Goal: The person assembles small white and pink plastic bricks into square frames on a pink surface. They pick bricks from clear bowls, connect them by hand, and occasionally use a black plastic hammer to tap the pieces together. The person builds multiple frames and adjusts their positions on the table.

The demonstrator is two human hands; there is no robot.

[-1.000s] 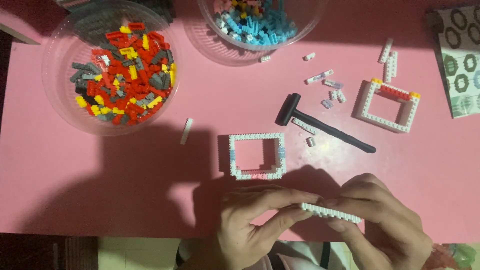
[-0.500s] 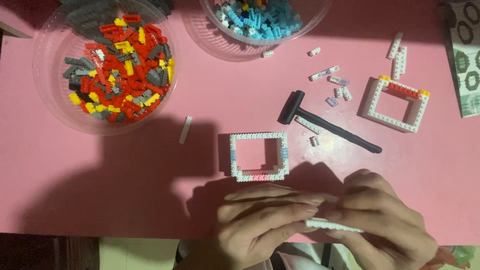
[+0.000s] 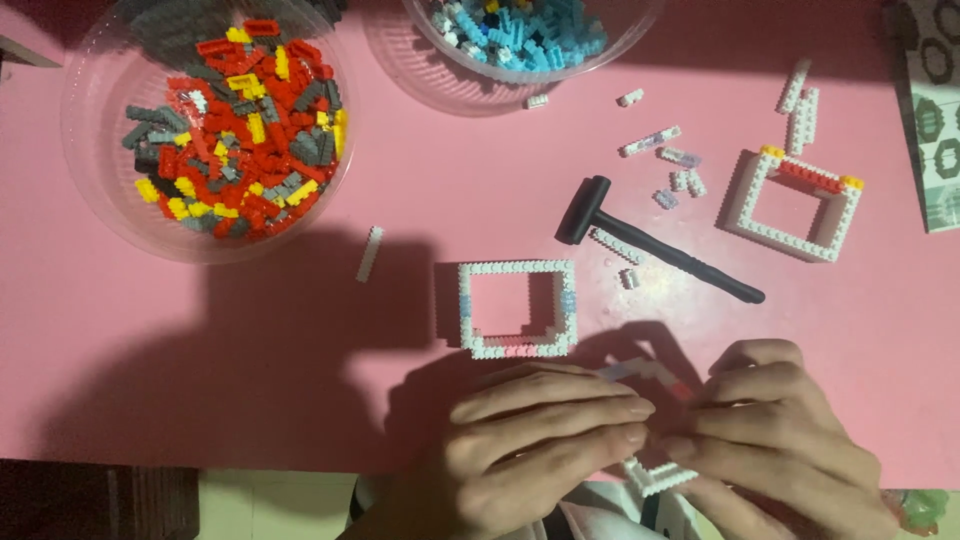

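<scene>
Both of my hands meet at the near edge of a pink table. My left hand (image 3: 535, 430) and my right hand (image 3: 770, 430) together hold a small assembly of tiny white bricks (image 3: 655, 475), with a pale blue and red strip (image 3: 640, 372) showing above the fingers. Most of that piece is hidden by my fingers. Just beyond my hands lies a square white brick frame (image 3: 517, 308) with pale blue and pink bits. A small black hammer (image 3: 650, 250) lies to its right.
A clear bowl of red, yellow and grey bricks (image 3: 215, 120) stands far left. A second clear bowl with blue and white bricks (image 3: 525, 35) stands at the top. Another white frame with red and yellow bricks (image 3: 795, 205), several loose white pieces (image 3: 675, 170), a lone strip (image 3: 370, 252) and a printed sheet (image 3: 935, 130) lie around.
My hands have closed in together and turned the white brick strip, which now sits lower between my fingers and mostly covered. The view has shifted slightly downward.
</scene>
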